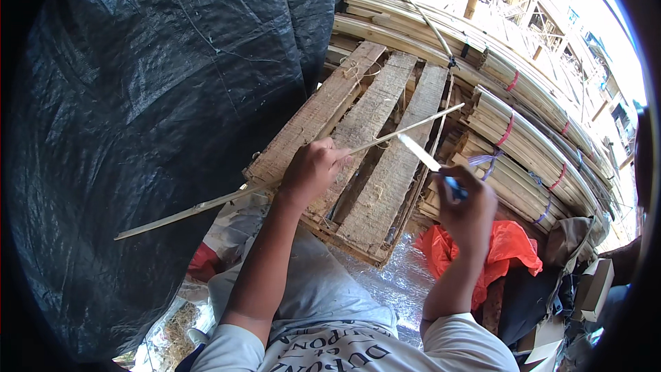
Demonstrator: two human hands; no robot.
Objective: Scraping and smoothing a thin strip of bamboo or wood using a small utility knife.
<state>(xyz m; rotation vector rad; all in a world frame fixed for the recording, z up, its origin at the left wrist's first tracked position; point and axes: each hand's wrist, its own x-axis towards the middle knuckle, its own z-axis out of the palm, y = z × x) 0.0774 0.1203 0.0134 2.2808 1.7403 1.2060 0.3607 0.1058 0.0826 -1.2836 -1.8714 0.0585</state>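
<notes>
The left hand [313, 171] is clenching a long, pale wooden strip [434, 116] above the brown slatted wooden bench [389, 189], apparently steadying it, while the right hand [469, 208] is gripping a blue-handled, pale-bladed knife [420, 154] near it.

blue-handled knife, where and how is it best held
The knife is probably best taken by its blue handle, coming from the lower right, as the right grip has it. The pale blade points up and left, toward the thin wooden strip, so that side looks the one to avoid.
</notes>
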